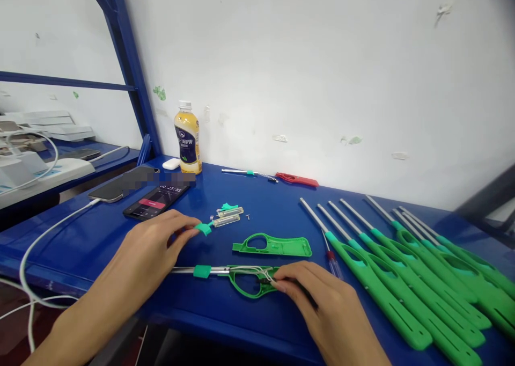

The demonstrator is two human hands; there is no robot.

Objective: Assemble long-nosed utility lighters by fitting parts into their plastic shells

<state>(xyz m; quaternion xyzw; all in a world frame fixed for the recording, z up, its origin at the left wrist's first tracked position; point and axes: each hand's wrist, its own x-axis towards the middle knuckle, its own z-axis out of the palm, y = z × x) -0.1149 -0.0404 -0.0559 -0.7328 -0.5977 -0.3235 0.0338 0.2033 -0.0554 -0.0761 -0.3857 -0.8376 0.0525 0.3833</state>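
Left hand (163,240): thumb and index pinched on a small teal piece (205,229), held by its left end. It sits just beside the near clear tube (226,220) (can't tell if they touch).

Right hand (322,293): fingers narrow, over the right end of the open green handle half (240,290). Thumb and index are at the black part (265,281) and the thin wires (263,271); can't tell whether they grip those or the shell itself, the hand hides that end.

Key relation: the open handle half lies on the near side of the blue table (257,191), long axis left to right, roughly along the front edge. Its metal rod (220,270) points left, with a teal collar (201,271) on it. Left fingers are beyond that collar, almost straight across from it; the shell is to their right and nearer the person. Right hand is the nearer one to the shell, left is nearer the rod.

Other green handle half (290,247) lies beyond the open one, roughly parallel, apart from both hands. Screwdriver (333,262) is right of it, beside the assembled green lighters (388,293).
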